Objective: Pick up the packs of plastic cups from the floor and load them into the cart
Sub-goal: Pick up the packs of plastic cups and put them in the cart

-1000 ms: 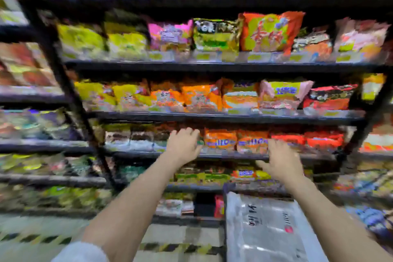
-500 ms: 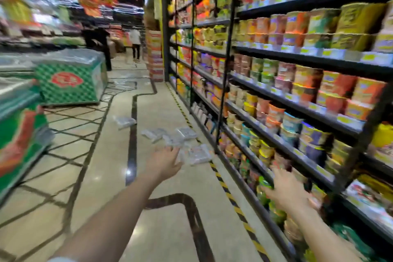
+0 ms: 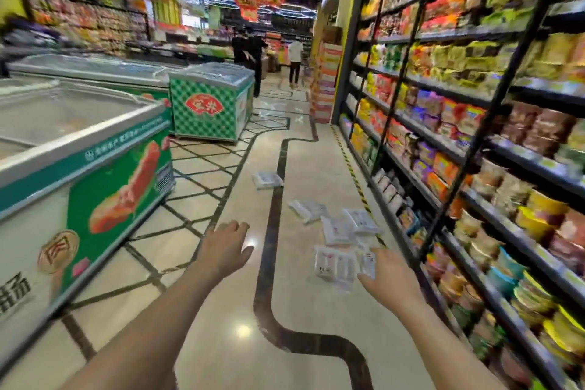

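Observation:
Several white packs of plastic cups lie scattered on the shiny aisle floor ahead. The nearest pack [image 3: 336,264] lies just in front of my right hand [image 3: 387,279]. Two more packs [image 3: 337,229] [image 3: 361,220] overlap beyond it, another pack [image 3: 307,209] lies to their left, and the farthest pack [image 3: 267,180] sits up the aisle. My left hand [image 3: 226,247] is stretched out over bare floor, fingers apart, holding nothing. My right hand is open too, its fingertips close to the nearest pack, holding nothing. The cart is not in view.
Stocked shelves [image 3: 474,149] run along the right side. Chest freezers [image 3: 79,149] [image 3: 210,104] stand on the left. A yellow-black floor strip [image 3: 354,177] edges the shelving. People [image 3: 250,54] stand far up the aisle by a stack of boxes [image 3: 326,82].
The view swung from the shelf and the cart with a pack in it to the aisle. The floor packs are now nearer, and both empty hands reach toward them.

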The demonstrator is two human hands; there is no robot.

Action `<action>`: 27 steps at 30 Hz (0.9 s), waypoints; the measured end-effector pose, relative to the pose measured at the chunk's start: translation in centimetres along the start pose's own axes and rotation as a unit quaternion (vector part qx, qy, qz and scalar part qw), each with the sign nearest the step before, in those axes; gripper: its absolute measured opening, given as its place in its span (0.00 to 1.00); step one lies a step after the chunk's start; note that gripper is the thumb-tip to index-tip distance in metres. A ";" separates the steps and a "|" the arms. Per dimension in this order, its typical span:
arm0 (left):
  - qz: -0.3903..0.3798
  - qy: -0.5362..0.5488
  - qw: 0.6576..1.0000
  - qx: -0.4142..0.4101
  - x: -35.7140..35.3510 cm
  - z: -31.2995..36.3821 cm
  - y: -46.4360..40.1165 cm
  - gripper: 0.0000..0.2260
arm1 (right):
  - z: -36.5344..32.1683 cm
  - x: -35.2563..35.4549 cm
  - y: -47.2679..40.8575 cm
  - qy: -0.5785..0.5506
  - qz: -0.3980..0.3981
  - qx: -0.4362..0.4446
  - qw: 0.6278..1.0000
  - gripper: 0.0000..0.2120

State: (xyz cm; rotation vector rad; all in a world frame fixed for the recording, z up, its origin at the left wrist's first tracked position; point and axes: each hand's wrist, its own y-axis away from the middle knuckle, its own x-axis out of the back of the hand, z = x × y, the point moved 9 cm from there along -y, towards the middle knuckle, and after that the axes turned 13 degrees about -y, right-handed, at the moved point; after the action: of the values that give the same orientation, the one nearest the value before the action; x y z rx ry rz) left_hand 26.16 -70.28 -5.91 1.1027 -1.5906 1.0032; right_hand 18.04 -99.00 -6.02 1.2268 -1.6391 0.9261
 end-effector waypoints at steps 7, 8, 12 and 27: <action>-0.026 -0.013 1.000 0.000 -5.9 -2.9 -15.7 0.23 | -3.8 -5.6 -18.3 -0.027 -0.042 0.021 0.999 0.29; -0.031 -0.012 0.999 0.000 -6.3 -3.4 -18.7 0.22 | -4.2 -6.0 -21.4 -0.025 -0.045 0.023 0.998 0.29; -0.047 -0.015 0.999 0.003 -7.2 -5.1 -30.2 0.23 | -5.7 -7.5 -33.3 -0.052 -0.056 0.009 0.997 0.29; -0.050 -0.020 0.999 0.000 -20.4 -17.6 -69.9 0.17 | -17.2 -19.7 -75.0 -0.040 -0.120 0.032 0.992 0.28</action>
State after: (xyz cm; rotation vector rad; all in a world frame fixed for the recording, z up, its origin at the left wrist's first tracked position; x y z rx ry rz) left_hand 100.70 -68.09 -13.48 1.1974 -1.5509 0.9209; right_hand 97.00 -94.80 -13.74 1.4841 -1.4921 0.7936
